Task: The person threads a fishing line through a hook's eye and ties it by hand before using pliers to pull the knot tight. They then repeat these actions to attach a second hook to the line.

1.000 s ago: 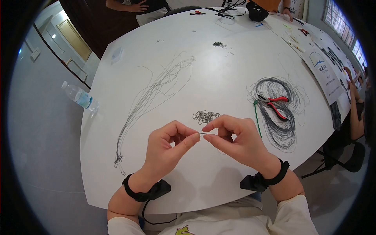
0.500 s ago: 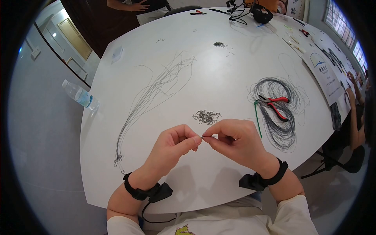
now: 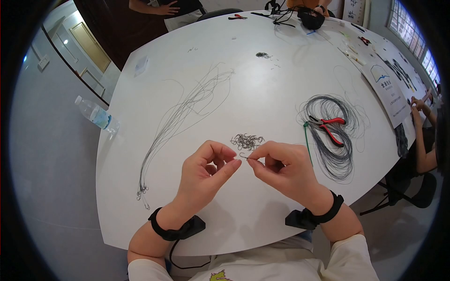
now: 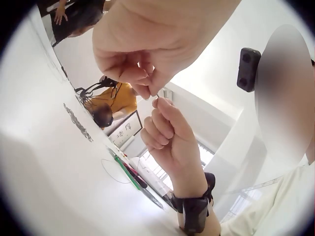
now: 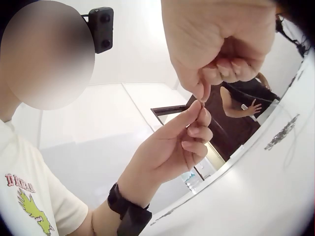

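Note:
In the head view a small metal hook (image 3: 242,155) sticks out leftward from the fingertips of my right hand (image 3: 286,164), which pinches it between thumb and index finger. My left hand (image 3: 204,171) is just left of the hook, its thumb and index finger bent toward each other with a narrow gap between their tips. In the left wrist view my left hand (image 4: 152,39) and right hand (image 4: 172,137) meet almost tip to tip. The right wrist view has my right hand (image 5: 216,44) above my left hand (image 5: 170,147). Beyond the hands lies a pile of hooks (image 3: 246,141).
On the white table (image 3: 140,225) are a bundle of thin lines (image 3: 173,119) at left and coiled line (image 3: 335,161) at right, with red-handled pliers (image 3: 333,133) on it. A plastic bottle (image 3: 98,116) is at the left edge. Other people are around the table.
The left finger and thumb have parted from the small piece, and the hook now shows at the right fingertips. The left hand has shifted slightly up and its fingers have spread.

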`<state>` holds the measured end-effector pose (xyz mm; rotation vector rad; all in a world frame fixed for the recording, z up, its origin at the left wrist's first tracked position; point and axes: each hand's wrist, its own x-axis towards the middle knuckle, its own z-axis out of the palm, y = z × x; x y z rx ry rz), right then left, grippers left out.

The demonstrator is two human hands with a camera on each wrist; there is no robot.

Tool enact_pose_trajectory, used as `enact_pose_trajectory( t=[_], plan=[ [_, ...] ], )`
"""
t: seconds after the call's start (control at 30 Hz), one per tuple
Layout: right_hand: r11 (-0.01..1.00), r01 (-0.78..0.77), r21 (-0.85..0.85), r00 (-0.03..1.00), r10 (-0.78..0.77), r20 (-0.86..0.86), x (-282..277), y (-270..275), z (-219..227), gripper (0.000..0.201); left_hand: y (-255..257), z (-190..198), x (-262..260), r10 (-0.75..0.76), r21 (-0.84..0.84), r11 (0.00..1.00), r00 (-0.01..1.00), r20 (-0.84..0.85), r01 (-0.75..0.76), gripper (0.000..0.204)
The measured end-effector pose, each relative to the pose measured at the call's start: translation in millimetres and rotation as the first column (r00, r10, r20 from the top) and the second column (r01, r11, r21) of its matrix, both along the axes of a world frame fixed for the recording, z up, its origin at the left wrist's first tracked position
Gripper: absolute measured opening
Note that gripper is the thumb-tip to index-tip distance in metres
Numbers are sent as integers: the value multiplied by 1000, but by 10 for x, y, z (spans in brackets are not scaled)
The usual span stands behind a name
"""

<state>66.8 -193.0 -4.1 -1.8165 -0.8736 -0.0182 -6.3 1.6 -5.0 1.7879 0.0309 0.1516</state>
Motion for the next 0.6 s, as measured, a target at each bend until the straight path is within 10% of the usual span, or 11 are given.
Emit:
enact_pose_trajectory(
  t=[0.3,0.6],
  plan=[
    [992,107,73,880,-129,458,-15,98,-100,15,-76,-23,-17,9,-80,997,997,77,-2,11],
    [997,66,-47,936,-46,348,-37,55,-36,12,-19,4,-26,-26,-75,997,1000,-3,25,8]
  ],
)
